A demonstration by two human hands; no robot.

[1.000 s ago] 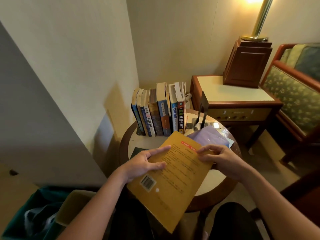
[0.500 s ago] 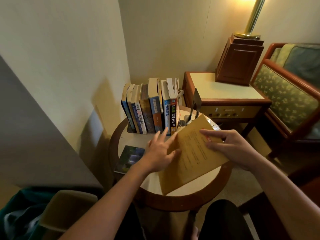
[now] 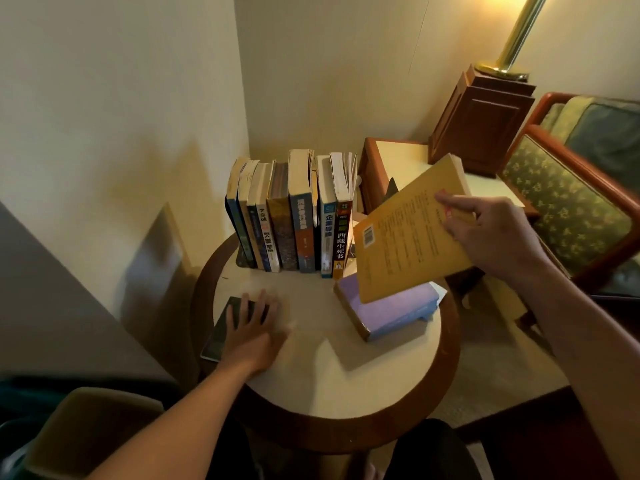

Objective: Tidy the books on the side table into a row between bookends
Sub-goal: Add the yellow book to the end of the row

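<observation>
Right hand (image 3: pixel 495 237) up in the air, fingers and thumb clamped on the yellow book (image 3: pixel 405 244), which is tilted with its barcode side facing us. It hangs just right of the row of books (image 3: pixel 301 220) and over the purple book (image 3: pixel 391 310) lying flat. Left hand (image 3: pixel 254 336) is down, fingers straight and spread, resting on the dark book (image 3: pixel 221 327) flat at the left edge. That makes three books out of line. In the row I count at least seven upright spines; an exact count is hard. There are two bookends: the left bookend (image 3: pixel 241 262) shows its base plate, and the right bookend (image 3: pixel 392 188) pokes out as a dark tip behind the yellow book. All this sits on a round bench (image 3: pixel 329 368), pale top with a wooden rim, in a corner of cream walls. To the right stand a wooden console (image 3: pixel 398 157), a brass lamp (image 3: pixel 512 39) and a floral armchair (image 3: pixel 561 209).
</observation>
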